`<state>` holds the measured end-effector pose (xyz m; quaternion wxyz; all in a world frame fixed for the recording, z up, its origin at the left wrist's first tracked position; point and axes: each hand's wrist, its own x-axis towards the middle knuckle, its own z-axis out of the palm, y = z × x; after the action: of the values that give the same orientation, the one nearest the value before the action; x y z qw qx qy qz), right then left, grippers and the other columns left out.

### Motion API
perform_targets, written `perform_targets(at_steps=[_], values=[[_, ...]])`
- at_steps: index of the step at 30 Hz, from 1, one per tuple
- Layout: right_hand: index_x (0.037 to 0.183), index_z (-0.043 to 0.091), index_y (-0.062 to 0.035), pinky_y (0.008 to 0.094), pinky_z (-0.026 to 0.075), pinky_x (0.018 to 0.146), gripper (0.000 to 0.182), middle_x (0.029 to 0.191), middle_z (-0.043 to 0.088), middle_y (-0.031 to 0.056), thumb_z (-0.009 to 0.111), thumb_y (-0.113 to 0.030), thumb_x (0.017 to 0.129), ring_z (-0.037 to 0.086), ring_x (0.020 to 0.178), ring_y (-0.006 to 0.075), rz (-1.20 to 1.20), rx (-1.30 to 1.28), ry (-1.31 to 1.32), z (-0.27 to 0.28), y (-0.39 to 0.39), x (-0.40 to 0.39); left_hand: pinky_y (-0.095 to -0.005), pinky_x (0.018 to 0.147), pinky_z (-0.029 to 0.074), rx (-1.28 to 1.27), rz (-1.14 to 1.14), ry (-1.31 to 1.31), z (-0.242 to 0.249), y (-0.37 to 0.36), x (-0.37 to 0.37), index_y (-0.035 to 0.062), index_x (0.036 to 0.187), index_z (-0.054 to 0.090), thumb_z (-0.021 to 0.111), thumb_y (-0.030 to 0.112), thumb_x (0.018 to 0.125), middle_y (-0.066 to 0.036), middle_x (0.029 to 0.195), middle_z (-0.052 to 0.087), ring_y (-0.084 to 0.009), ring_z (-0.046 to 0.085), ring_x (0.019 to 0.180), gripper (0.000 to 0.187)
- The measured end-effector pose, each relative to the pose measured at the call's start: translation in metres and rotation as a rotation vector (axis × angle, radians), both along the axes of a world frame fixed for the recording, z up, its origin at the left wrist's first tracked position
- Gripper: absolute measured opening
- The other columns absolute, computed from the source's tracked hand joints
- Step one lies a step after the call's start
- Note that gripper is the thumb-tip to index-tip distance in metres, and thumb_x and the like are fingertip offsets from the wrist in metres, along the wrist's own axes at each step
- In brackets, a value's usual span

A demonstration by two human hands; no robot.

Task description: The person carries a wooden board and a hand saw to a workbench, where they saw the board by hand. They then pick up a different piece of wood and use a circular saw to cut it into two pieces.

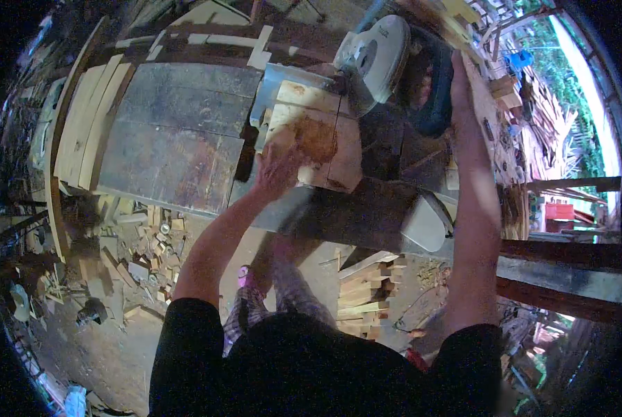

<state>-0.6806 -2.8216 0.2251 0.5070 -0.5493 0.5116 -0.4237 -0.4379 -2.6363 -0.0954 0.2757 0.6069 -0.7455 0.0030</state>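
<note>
A wooden board [345,149] with a brown patch lies on the saw table, up against a light blue metal fence [300,74]. My left hand [281,167] rests on the board's left side, fingers stretched out over the wood. Over the board's right end stands a miter saw with a round, pale blade guard [388,59]. My right hand [459,87] is wrapped around the saw's dark handle [436,108], its fingertips showing through the grip opening. The lower edge of the blade sits close to the board's right edge.
Long planks [92,128] are stacked at the left end of the worn bench [179,132]. Wood offcuts [158,247] litter the floor below, and a pile of cut lumber [363,295] lies near my feet. A pale rounded panel [425,226] juts from the bench's front edge.
</note>
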Motion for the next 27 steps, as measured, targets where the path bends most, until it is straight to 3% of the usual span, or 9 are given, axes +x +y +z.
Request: perform_targets(at_steps=[7, 10, 13, 15, 18, 20, 23, 24, 27], values=[[0.092, 0.058, -0.0042, 0.0336, 0.05, 0.045, 0.06, 0.064, 0.058, 0.007, 0.049, -0.062, 0.082, 0.055, 0.049, 0.019, 0.198, 0.055, -0.021, 0.065, -0.038, 0.008, -0.0662, 0.094, 0.028, 0.049, -0.015, -0.128, 0.014, 0.015, 0.004, 0.0349, 0.132, 0.041, 0.058, 0.023, 0.076, -0.002, 0.145, 0.025, -0.0426, 0.025, 0.126, 0.059], [0.097, 0.059, -0.0029, 0.0343, 0.052, 0.056, 0.061, 0.076, 0.062, 0.0097, 0.049, -0.061, 0.083, 0.06, 0.06, 0.0213, 0.249, -0.203, 0.039, 0.054, -0.084, -0.008, -0.0626, 0.096, 0.028, -0.086, 0.057, -0.214, -0.011, 0.005, -0.003, 0.0329, 0.134, 0.039, 0.055, 0.02, 0.078, -0.004, 0.146, 0.022, -0.0404, 0.027, 0.127, 0.06], [0.1, 0.06, -0.0022, 0.0336, 0.051, 0.07, 0.061, 0.088, 0.063, 0.0115, 0.047, -0.06, 0.085, 0.061, 0.076, 0.0226, -0.07, -0.363, 0.157, 0.047, -0.092, -0.015, -0.0596, 0.098, 0.028, -0.218, 0.112, -0.238, -0.016, -0.001, -0.004, 0.0294, 0.135, 0.038, 0.052, 0.017, 0.079, -0.004, 0.143, 0.027, -0.0381, 0.03, 0.126, 0.059], [0.111, 0.055, -0.0001, 0.0368, 0.049, 0.079, 0.047, 0.097, 0.062, 0.0133, 0.04, -0.042, 0.095, 0.059, 0.087, 0.0235, -0.123, -0.653, 0.324, 0.049, -0.049, 0.0, -0.0586, 0.098, 0.028, -0.229, 0.099, -0.268, -0.015, -0.001, -0.002, 0.0275, 0.135, 0.038, 0.051, 0.015, 0.079, -0.004, 0.14, 0.031, -0.0369, 0.032, 0.124, 0.058], [0.115, 0.053, 0.0005, 0.0389, 0.04, 0.093, 0.044, 0.112, 0.057, 0.0175, 0.038, -0.037, 0.096, 0.054, 0.103, 0.0274, -0.288, -0.583, 0.576, 0.052, 0.039, -0.013, -0.058, 0.098, 0.029, -0.329, -0.063, -0.158, -0.011, 0.004, 0.003, 0.0241, 0.13, 0.046, 0.053, 0.014, 0.077, -0.003, 0.127, 0.043, -0.0318, 0.038, 0.121, 0.054], [0.116, 0.054, -0.0024, 0.0389, 0.036, 0.097, 0.043, 0.114, 0.056, 0.0186, 0.043, -0.038, 0.094, 0.053, 0.105, 0.0294, -0.244, -0.727, 0.908, -0.002, 0.05, -0.077, -0.0548, 0.097, 0.031, -0.333, -0.058, -0.012, -0.001, 0.016, 0.003, 0.0206, 0.119, 0.055, 0.056, 0.013, 0.074, -0.002, 0.115, 0.051, -0.0276, 0.044, 0.116, 0.045], [0.102, 0.057, -0.0049, 0.0335, 0.045, 0.071, 0.031, 0.087, 0.061, 0.0079, 0.051, -0.034, 0.091, 0.057, 0.077, 0.0187, -0.277, -0.42, 0.718, -0.094, 0.109, -0.123, -0.05, 0.097, 0.033, -0.282, -0.113, -0.08, 0.004, 0.032, 0.009, 0.0195, 0.109, 0.061, 0.059, 0.012, 0.072, -0.002, 0.11, 0.055, -0.026, 0.046, 0.114, 0.038], [0.083, 0.056, -0.005, 0.0264, 0.042, 0.06, 0.019, 0.069, 0.053, 0.0009, 0.052, -0.021, 0.093, 0.048, 0.064, 0.0102, -0.326, -0.593, 0.578, -0.117, 0.149, -0.112, -0.05, 0.097, 0.033, -0.287, -0.116, -0.085, 0.008, 0.04, 0.014, 0.0195, 0.109, 0.061, 0.059, 0.012, 0.072, -0.002, 0.11, 0.055, -0.026, 0.046, 0.114, 0.038], [0.093, 0.058, -0.0045, 0.0277, 0.046, 0.065, 0.019, 0.076, 0.059, 0.0031, 0.055, -0.023, 0.091, 0.056, 0.071, 0.0117, -0.232, -0.437, 0.558, -0.204, 0.225, -0.128, -0.0445, 0.094, 0.037, -0.309, -0.234, -0.125, 0.042, 0.06, 0.034, 0.0183, 0.105, 0.062, 0.059, 0.013, 0.07, -0.002, 0.109, 0.056, -0.0259, 0.047, 0.112, 0.036]])
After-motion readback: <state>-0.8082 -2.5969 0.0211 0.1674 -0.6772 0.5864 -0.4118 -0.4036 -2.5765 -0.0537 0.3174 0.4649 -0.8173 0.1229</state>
